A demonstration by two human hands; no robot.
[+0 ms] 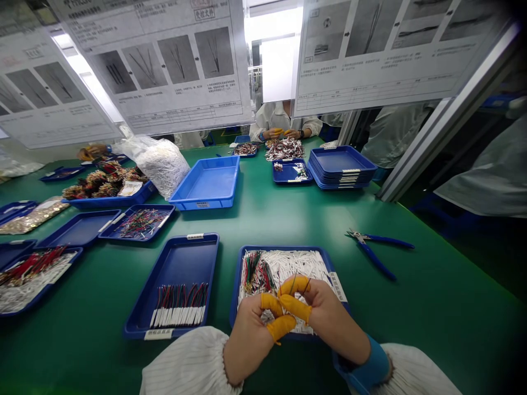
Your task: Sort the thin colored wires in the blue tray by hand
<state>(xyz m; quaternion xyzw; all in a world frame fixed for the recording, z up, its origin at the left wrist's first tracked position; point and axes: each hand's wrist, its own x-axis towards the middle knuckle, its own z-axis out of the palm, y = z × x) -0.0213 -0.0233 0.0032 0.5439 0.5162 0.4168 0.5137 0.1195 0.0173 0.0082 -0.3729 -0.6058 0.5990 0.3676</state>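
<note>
My left hand (pixel 251 332) and my right hand (pixel 329 312) meet over the front part of a blue tray (pixel 284 248). Yellow finger cots cover the thumbs and several fingertips of both. Thin dark wires (pixel 293 282) stick up from my right hand's pinch. The left fingers are closed against the right ones; what lies between them is hidden. Short white tubes (pixel 308 260) fill the tray, with loose red, green and black wires (pixel 256 272) on top at its left. Another blue tray (pixel 187 263) beside it holds a row of wires with white sleeved ends (pixel 179 314).
Blue-handled cutters (pixel 373 247) lie open on the green table at right. Farther back are a light-blue bin (pixel 209 184), a stack of trays (pixel 342 164) and a plastic bag of white pieces (pixel 158 164). Instruction sheets (pixel 177 109) hang ahead. A person (pixel 284 123) works opposite.
</note>
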